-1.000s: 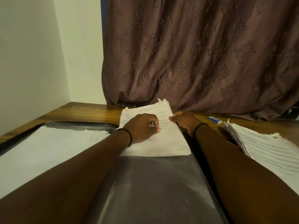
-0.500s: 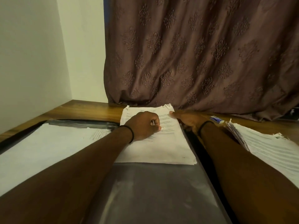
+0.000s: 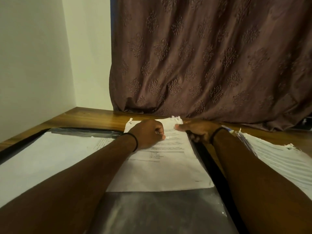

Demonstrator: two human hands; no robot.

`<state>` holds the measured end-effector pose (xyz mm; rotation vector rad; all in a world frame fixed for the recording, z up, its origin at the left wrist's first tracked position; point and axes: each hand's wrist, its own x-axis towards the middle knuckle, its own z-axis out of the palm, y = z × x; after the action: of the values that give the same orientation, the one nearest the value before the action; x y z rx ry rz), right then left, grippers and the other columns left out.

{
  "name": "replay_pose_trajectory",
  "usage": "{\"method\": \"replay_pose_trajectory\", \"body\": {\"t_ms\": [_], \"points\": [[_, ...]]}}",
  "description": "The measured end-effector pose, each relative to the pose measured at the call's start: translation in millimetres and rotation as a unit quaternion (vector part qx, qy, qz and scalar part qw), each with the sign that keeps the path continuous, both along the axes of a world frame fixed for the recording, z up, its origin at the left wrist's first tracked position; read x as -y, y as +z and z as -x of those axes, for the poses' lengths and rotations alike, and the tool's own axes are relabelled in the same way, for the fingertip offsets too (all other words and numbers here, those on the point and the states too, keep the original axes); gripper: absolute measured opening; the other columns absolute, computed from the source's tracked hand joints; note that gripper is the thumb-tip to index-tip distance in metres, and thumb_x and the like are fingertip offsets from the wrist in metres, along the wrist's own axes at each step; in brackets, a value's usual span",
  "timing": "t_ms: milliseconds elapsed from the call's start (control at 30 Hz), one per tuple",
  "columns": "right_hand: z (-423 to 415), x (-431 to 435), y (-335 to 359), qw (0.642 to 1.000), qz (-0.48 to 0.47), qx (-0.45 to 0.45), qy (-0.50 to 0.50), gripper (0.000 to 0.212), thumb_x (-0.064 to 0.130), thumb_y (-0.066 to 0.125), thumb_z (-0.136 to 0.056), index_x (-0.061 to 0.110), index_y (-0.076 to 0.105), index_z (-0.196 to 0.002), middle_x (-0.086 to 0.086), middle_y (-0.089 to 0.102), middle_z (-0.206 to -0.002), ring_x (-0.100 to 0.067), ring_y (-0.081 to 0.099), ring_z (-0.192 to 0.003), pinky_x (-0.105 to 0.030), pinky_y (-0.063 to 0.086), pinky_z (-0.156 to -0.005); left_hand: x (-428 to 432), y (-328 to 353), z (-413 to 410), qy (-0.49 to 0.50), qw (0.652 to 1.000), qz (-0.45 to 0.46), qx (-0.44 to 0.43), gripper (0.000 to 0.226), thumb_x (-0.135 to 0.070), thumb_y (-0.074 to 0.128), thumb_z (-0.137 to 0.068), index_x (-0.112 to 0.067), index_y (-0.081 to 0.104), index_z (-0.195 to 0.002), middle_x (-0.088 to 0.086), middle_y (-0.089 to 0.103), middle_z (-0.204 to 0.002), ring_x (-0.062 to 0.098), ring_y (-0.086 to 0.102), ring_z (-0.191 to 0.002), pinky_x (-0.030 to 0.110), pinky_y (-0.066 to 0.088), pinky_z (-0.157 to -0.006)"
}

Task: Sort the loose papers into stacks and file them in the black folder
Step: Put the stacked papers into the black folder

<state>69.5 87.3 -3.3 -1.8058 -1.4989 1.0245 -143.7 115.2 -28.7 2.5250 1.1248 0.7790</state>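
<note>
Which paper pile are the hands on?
The middle pile: left hand rests on it, right hand grips its edge. The left pile and right pile lie aside.

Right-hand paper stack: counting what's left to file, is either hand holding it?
No, both the left hand and right hand are at the middle sheet, apart from the right-hand stack.

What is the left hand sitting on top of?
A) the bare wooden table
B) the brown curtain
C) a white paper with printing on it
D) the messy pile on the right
C: the left hand rests with curled fingers on the printed paper lying in the open black folder, while the right hand holds that paper's right edge.
</note>
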Motion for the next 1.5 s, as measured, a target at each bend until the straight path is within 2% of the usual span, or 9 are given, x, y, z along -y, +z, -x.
{"method": "replay_pose_trajectory", "body": {"t_ms": [100, 200, 367, 567, 767, 900, 1067, 1200, 1500], "points": [[13, 1, -8, 0.987, -0.103, -0.097, -0.07, 0.023, 0.028, 0.064, -0.095, 0.013, 0.066, -0.113, 0.001, 0.068, -0.097, -0.003, 0.054, -0.062, -0.01, 0.041, -0.044, 0, 0, -1, -0.002, 1.0, -0.001, -0.001, 0.015, -0.032, 0.07, -0.085, -0.025, 0.066, -0.072, -0.012, 0.064, -0.075, 0.006, 0.057, -0.074, 0.024, 0.042, -0.067], [15, -4, -18, 0.98, -0.167, -0.078, -0.076, 0.024, 0.013, 0.07, -0.091, 0.004, 0.068, -0.112, 0.0, 0.067, -0.099, 0.002, 0.058, -0.059, -0.005, 0.041, -0.045, 0, 0, 0, 0.004, 1.0, -0.001, 0.004, 0.015, -0.032, 0.07, -0.085, -0.022, 0.067, -0.074, -0.011, 0.064, -0.073, 0.005, 0.057, -0.073, 0.024, 0.045, -0.066], [9, 0, -10, 0.993, -0.104, -0.056, -0.011, 0.033, 0.012, 0.072, -0.088, 0.006, 0.067, -0.119, -0.005, 0.07, -0.118, -0.006, 0.065, -0.082, -0.013, 0.049, -0.065, -3, 0, 1, 0.012, 0.999, -0.027, 0.015, 0.015, -0.032, 0.074, -0.081, -0.022, 0.068, -0.071, -0.011, 0.066, -0.078, 0.007, 0.059, -0.077, 0.029, 0.05, -0.072], [-2, 12, 1, 0.998, -0.019, 0.033, 0.054, 0.029, 0.027, 0.074, -0.085, 0.022, 0.068, -0.114, 0.001, 0.07, -0.114, -0.012, 0.057, -0.083, -0.023, 0.039, -0.063, 1, 3, 0, -0.012, 1.0, -0.007, 0.019, 0.024, -0.023, 0.07, -0.084, -0.023, 0.055, -0.065, -0.01, 0.057, -0.082, 0.013, 0.056, -0.085, 0.031, 0.045, -0.073], [0, 14, 1, 0.998, -0.033, 0.017, 0.05, 0.018, 0.038, 0.071, -0.086, 0.021, 0.069, -0.085, -0.003, 0.06, -0.081, -0.008, 0.04, -0.058, -0.018, 0.03, -0.05, -5, -4, 5, -0.037, 0.992, 0.071, 0.1, 0.017, -0.025, 0.066, -0.085, -0.016, 0.059, -0.073, -0.007, 0.056, -0.066, 0.019, 0.052, -0.063, 0.04, 0.042, -0.06], [0, 14, -4, 0.997, -0.061, -0.026, 0.027, 0.03, 0.037, 0.07, -0.089, 0.021, 0.061, -0.065, 0.008, 0.053, -0.055, -0.005, 0.035, -0.047, -0.021, 0.023, -0.048, -6, -4, 6, -0.021, 0.997, 0.044, 0.062, 0.017, -0.028, 0.067, -0.085, -0.018, 0.059, -0.075, -0.007, 0.064, -0.08, 0.018, 0.059, -0.076, 0.04, 0.048, -0.072], [5, 9, -14, 0.989, -0.123, -0.068, -0.047, 0.024, 0.027, 0.063, -0.095, 0.016, 0.062, -0.075, 0.012, 0.053, -0.043, -0.005, 0.036, -0.044, -0.016, 0.024, -0.039, -6, -2, 5, -0.004, 0.997, 0.028, 0.067, 0.017, -0.035, 0.054, -0.084, -0.025, 0.055, -0.07, -0.008, 0.063, -0.072, 0.018, 0.06, -0.075, 0.047, 0.054, -0.075], [4, 7, -17, 0.986, -0.124, -0.09, -0.061, 0.023, 0.028, 0.058, -0.098, 0.009, 0.068, -0.091, 0.003, 0.061, -0.057, -0.004, 0.039, -0.042, -0.015, 0.026, -0.036, -4, 0, 5, -0.031, 0.988, 0.057, 0.139, 0.017, -0.022, 0.054, -0.084, -0.021, 0.05, -0.068, 0.0, 0.064, -0.067, 0.018, 0.064, -0.066, 0.051, 0.055, -0.073], [8, 11, -17, 0.978, -0.135, -0.127, -0.096, 0.022, 0.02, 0.056, -0.099, -0.001, 0.065, -0.098, -0.012, 0.063, -0.075, -0.003, 0.045, -0.035, -0.014, 0.033, -0.034, 4, 4, 0, -0.012, 0.98, 0.082, 0.183, 0.022, 0.003, 0.05, -0.093, -0.012, 0.052, -0.077, 0.018, 0.067, -0.063, 0.019, 0.061, -0.047, 0.026, 0.047, -0.046]]}}
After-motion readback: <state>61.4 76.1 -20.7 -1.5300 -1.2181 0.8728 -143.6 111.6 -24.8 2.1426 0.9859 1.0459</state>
